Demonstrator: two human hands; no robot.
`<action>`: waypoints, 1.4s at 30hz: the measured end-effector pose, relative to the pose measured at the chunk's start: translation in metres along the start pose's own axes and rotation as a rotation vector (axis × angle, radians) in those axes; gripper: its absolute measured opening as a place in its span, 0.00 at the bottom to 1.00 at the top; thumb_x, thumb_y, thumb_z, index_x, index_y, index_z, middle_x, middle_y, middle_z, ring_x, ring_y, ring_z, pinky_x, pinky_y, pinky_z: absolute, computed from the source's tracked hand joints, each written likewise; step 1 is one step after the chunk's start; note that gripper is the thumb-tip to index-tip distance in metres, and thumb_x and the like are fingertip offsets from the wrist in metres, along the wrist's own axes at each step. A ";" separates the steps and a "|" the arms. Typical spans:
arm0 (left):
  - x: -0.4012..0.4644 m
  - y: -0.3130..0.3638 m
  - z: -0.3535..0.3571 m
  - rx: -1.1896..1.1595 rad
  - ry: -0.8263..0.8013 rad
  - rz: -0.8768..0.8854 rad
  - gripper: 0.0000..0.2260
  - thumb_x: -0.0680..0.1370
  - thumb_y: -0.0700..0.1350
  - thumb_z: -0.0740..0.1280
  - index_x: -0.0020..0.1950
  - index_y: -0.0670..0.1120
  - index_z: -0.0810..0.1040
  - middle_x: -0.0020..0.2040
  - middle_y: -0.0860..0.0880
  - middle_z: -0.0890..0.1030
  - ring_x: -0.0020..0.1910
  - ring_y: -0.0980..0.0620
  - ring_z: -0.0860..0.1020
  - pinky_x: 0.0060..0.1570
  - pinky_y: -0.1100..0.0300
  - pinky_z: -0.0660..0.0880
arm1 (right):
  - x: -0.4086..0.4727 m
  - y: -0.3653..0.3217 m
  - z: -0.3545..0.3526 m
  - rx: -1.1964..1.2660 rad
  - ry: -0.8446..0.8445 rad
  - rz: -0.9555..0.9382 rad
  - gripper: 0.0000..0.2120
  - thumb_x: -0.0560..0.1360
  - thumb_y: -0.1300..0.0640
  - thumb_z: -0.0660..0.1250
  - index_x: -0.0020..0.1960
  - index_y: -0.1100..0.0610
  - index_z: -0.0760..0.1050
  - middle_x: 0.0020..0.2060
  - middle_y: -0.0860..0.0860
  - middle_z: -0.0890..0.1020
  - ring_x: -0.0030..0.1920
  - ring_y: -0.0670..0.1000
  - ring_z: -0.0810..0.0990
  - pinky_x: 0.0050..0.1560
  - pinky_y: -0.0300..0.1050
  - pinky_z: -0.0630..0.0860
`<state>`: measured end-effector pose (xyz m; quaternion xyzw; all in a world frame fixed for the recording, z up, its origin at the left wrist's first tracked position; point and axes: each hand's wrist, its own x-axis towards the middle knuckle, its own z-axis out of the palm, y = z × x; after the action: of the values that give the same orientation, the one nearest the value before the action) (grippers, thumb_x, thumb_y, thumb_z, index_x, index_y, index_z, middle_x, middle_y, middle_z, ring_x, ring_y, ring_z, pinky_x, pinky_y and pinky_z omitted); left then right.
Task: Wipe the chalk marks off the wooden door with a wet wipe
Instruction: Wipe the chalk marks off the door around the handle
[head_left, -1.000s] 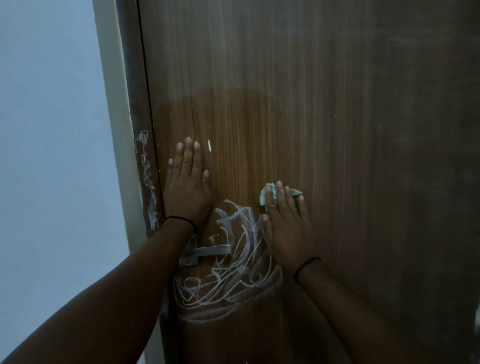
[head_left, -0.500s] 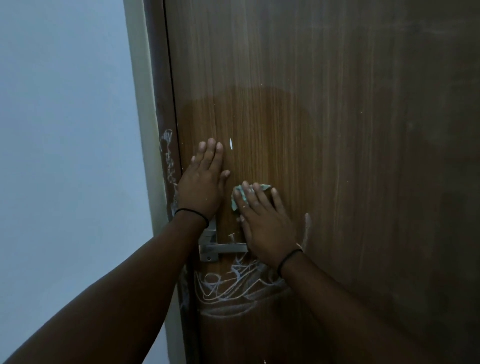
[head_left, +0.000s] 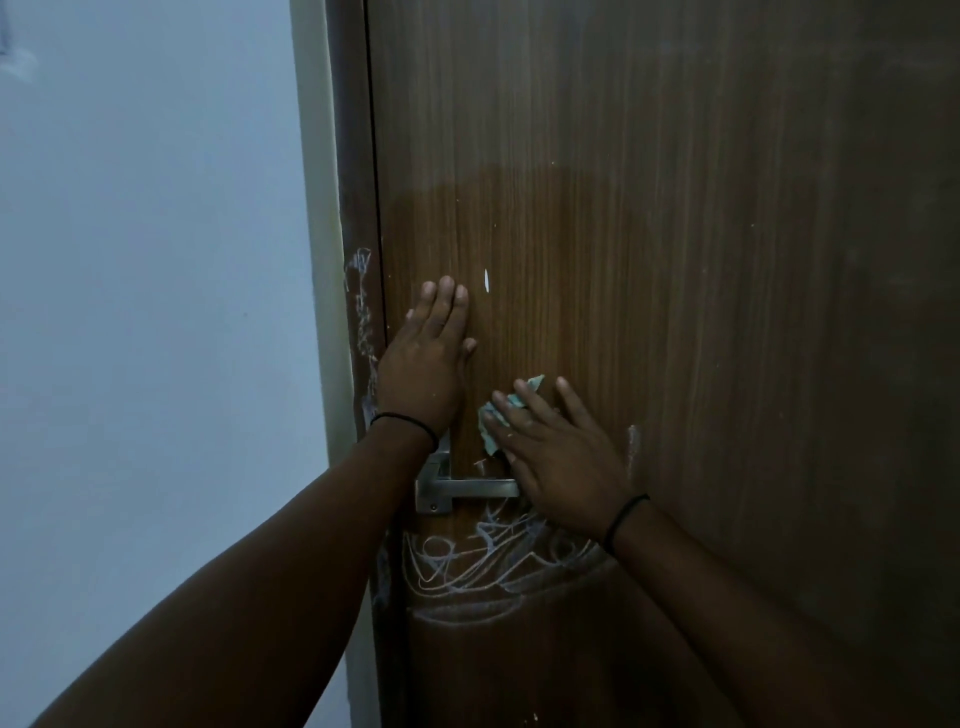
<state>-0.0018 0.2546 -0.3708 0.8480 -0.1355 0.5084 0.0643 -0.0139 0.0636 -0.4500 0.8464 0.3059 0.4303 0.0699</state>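
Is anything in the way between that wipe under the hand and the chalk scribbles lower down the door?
Yes. The metal door handle runs across just below the wet wipe, which the right hand presses flat on the door. Most chalk marks lie under the lever, so the wipe must pass around it. The left hand rests flat above.

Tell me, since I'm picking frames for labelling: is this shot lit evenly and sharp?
Head view: dim; door darkens toward the right; chalk marks and wet wipe are readable, the right hand slightly soft; frame edges bow from the wide lens.

Probably a home: wooden door (head_left: 649, 260) with lever handle (head_left: 470, 488), painted wall (head_left: 145, 312).
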 end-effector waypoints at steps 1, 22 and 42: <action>0.000 0.001 0.000 -0.005 0.003 -0.004 0.24 0.84 0.46 0.58 0.79 0.44 0.56 0.80 0.45 0.56 0.80 0.46 0.52 0.77 0.51 0.54 | -0.006 0.005 0.001 -0.001 0.004 -0.004 0.23 0.82 0.51 0.57 0.76 0.48 0.63 0.76 0.48 0.64 0.79 0.52 0.54 0.77 0.63 0.50; -0.011 0.005 0.005 0.003 0.005 -0.025 0.24 0.84 0.46 0.59 0.79 0.43 0.58 0.79 0.45 0.59 0.79 0.46 0.54 0.74 0.51 0.59 | 0.005 0.023 0.004 0.418 0.294 0.214 0.12 0.75 0.52 0.61 0.47 0.54 0.82 0.42 0.51 0.78 0.43 0.51 0.77 0.37 0.51 0.78; -0.026 0.035 0.023 0.162 -0.029 -0.128 0.45 0.77 0.69 0.56 0.78 0.34 0.51 0.79 0.33 0.52 0.79 0.36 0.51 0.75 0.46 0.51 | -0.047 0.024 -0.002 0.502 0.268 0.346 0.11 0.78 0.56 0.64 0.48 0.61 0.82 0.45 0.55 0.79 0.44 0.52 0.77 0.44 0.47 0.76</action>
<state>-0.0041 0.2194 -0.4058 0.8646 -0.0404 0.5001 0.0261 -0.0257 0.0165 -0.4717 0.8125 0.2606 0.4543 -0.2559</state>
